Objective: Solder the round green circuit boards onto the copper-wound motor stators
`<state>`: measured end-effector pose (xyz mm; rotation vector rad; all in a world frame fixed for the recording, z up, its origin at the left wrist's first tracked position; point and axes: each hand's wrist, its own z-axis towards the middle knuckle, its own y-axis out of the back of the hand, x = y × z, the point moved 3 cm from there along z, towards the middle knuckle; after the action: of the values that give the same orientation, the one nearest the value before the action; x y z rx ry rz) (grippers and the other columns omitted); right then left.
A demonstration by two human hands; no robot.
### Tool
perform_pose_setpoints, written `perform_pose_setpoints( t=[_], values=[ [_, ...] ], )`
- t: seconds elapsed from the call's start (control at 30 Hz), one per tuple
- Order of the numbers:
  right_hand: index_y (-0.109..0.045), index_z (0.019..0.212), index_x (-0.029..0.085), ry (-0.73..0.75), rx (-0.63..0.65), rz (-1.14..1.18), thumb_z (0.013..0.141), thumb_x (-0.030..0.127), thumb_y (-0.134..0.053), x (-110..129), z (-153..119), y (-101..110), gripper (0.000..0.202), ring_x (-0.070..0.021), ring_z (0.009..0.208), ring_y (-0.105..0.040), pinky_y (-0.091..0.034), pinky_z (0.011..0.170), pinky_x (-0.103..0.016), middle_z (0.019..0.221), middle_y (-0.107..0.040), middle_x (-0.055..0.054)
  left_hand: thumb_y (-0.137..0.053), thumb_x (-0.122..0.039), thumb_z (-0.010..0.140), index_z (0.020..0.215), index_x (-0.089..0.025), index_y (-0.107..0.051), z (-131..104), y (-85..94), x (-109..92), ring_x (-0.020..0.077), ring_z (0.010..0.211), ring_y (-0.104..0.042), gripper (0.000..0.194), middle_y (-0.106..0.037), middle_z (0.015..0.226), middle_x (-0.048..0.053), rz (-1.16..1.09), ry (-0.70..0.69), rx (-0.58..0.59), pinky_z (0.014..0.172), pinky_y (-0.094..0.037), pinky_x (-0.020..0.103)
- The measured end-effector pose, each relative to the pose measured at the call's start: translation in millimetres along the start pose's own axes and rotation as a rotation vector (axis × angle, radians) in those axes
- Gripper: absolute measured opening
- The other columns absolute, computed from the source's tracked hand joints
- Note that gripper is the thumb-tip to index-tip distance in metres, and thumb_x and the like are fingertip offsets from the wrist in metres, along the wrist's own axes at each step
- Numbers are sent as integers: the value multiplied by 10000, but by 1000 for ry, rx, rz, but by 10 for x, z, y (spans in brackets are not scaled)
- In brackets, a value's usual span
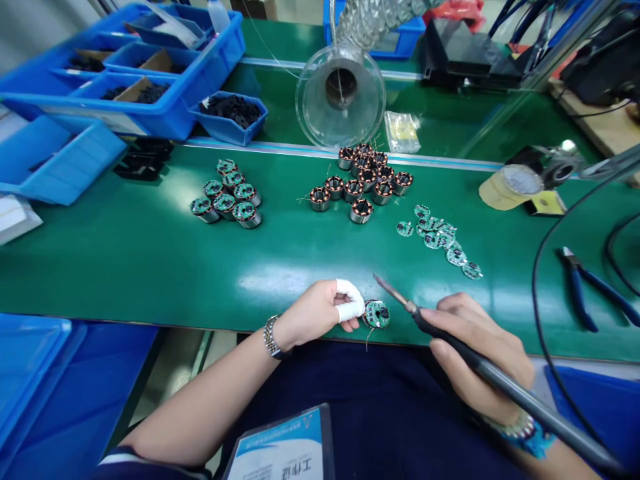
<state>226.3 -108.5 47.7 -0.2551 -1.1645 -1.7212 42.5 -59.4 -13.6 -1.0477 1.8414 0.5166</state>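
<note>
My left hand (337, 307), with white covers on the thumb and a finger, pinches a motor stator with a green circuit board (377, 315) on top, close to the bench's front edge. A thin wire hangs from that stator. In my right hand (480, 347) is a soldering iron (450, 341), gripped like a pen. Its tip points up and left, above the stator and apart from it. Beyond my hands stand several bare copper-wound stators (361, 211). Loose round circuit boards (434, 239) lie to their right, and stators topped with boards (225, 203) are grouped at the left.
A clear fume funnel (341, 97) on a foil hose hangs behind the stators. Blue bins (233, 117) fill the back left. At the right are blue-handled cutters (580, 287), a yellowish round container (510, 187) and the black cable (536, 287). The green bench (165, 267) ends just before my body.
</note>
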Motion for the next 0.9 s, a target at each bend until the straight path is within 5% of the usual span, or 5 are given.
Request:
perform_pose_setpoints(
  t=[0.2, 0.9],
  values=[
    [-625, 923, 168, 3, 57, 46, 694, 45, -527, 119, 60, 47, 277, -138, 552, -511, -463, 591, -347, 595, -559, -9, -560, -166, 742, 703, -127, -562, 4, 7, 16, 88, 523, -572, 55, -610, 582, 7, -10, -9, 17, 566, -475, 219],
    [-621, 942, 184, 1, 111, 41, 703, 46, -513, 137, 106, -27, 296, -134, 516, -489, -463, 566, -350, 573, -554, -6, -541, -126, 723, 691, -127, -564, 10, 12, 7, 86, 522, -568, 39, -597, 576, 1, -30, -20, 37, 564, -486, 221]
  ],
)
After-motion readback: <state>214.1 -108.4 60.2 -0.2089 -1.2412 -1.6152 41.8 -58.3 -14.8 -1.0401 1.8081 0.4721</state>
